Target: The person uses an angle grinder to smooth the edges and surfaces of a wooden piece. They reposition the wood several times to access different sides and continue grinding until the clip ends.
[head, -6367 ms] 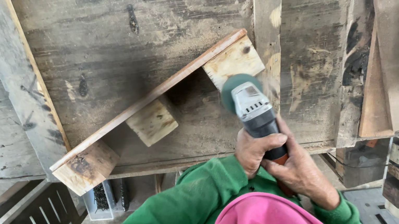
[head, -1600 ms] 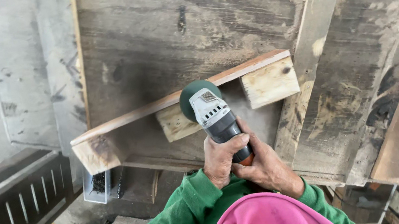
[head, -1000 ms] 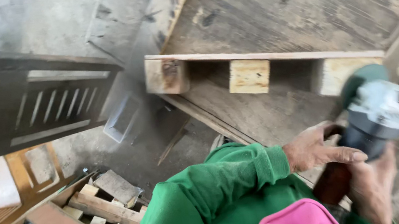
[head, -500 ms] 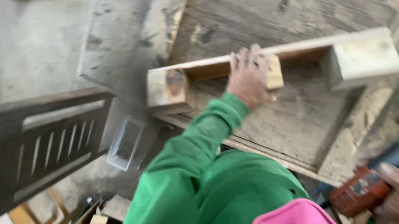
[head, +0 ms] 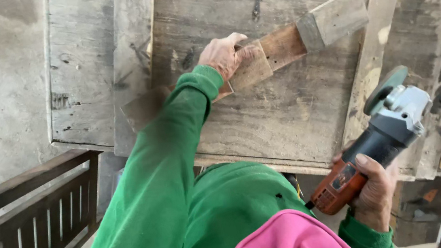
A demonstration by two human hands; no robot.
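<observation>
left hand (head: 225, 56): flat, released, pressing wooden piece (head: 279, 51) | right hand (head: 373, 191): grip clenched round angle grinder (head: 377, 138)

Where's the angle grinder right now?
In the head view the angle grinder is at the right, held in the right hand off the work table's edge, apart from the wooden piece under the left hand.

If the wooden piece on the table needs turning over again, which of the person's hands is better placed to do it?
The left hand, probably. It already rests on the wooden piece on the worktable, fingers spread over it. The right hand is off to the side, gripping the angle grinder, clear of the wood.
</observation>
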